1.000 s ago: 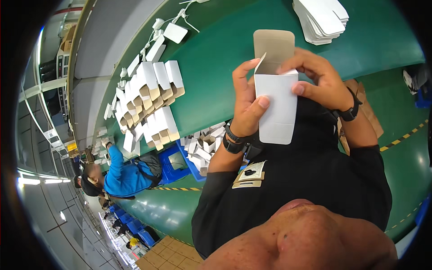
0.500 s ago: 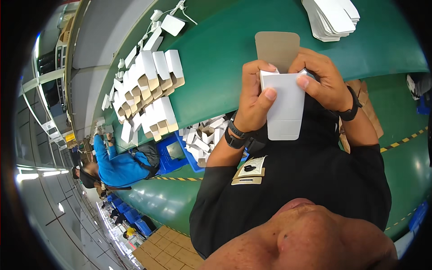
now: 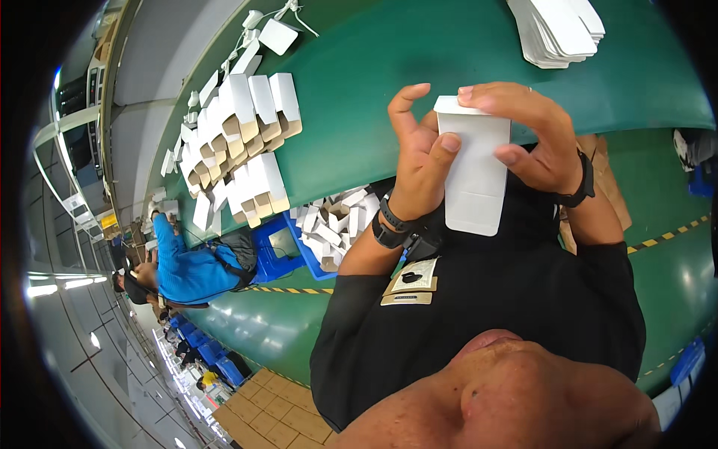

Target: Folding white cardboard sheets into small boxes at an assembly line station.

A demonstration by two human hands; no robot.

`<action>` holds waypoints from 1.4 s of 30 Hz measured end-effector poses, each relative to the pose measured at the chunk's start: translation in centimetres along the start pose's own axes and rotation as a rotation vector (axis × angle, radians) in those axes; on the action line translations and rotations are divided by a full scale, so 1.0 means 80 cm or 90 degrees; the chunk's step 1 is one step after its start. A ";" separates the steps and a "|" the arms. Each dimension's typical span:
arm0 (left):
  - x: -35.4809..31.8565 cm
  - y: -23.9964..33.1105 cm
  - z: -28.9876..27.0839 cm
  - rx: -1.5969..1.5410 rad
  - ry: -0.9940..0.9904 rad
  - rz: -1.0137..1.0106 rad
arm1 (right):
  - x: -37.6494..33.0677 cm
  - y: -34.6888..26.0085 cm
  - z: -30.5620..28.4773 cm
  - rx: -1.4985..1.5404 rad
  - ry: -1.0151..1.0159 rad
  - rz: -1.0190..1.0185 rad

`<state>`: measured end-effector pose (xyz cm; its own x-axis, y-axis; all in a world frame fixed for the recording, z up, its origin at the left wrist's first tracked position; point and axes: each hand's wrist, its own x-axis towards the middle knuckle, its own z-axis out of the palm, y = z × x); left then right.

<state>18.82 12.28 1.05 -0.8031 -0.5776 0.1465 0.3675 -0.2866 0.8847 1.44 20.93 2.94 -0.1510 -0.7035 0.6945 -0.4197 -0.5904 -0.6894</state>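
Note:
A small white cardboard box (image 3: 477, 172) is held upright in front of my chest. My left hand (image 3: 419, 161) grips its left side, thumb on the front face and index finger lifted off. The fingers of my right hand (image 3: 542, 135) press on the folded top flap (image 3: 460, 106), while the thumb lies by the box's right edge. At the lower end, a creased flap hangs straight down. The back of the box is hidden from view.
Rows of white boxes with open ends (image 3: 243, 112) stand on the green table (image 3: 359, 82) at the left. A stack of flat white cartons (image 3: 557, 34) lies at the far right. Beside the table, a blue crate (image 3: 318, 269) holds more boxes. A person in blue (image 3: 198, 266) works further left.
The brown-lined top flap, upright before, is now folded down over the box's top. My right fingers have moved onto it, and my left index finger has lifted away.

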 end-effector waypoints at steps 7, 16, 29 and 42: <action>-0.009 -0.006 -0.007 0.242 -0.090 0.129 | -0.003 -0.007 -0.003 0.183 0.023 0.214; -0.016 -0.008 -0.007 0.233 -0.113 0.148 | -0.001 -0.012 -0.010 0.163 -0.040 0.249; -0.003 -0.010 -0.024 0.115 -0.077 0.058 | -0.009 0.015 0.009 0.120 -0.054 0.230; 0.074 -0.002 -0.056 -0.171 -0.120 -0.257 | 0.029 0.047 -0.004 0.220 0.101 0.320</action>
<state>16.14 5.45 -0.21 -0.9673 -0.2392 -0.0845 0.0975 -0.6582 0.7465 -0.80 17.25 2.03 -0.3972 -0.8766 0.2717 0.0473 -0.3152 -0.9478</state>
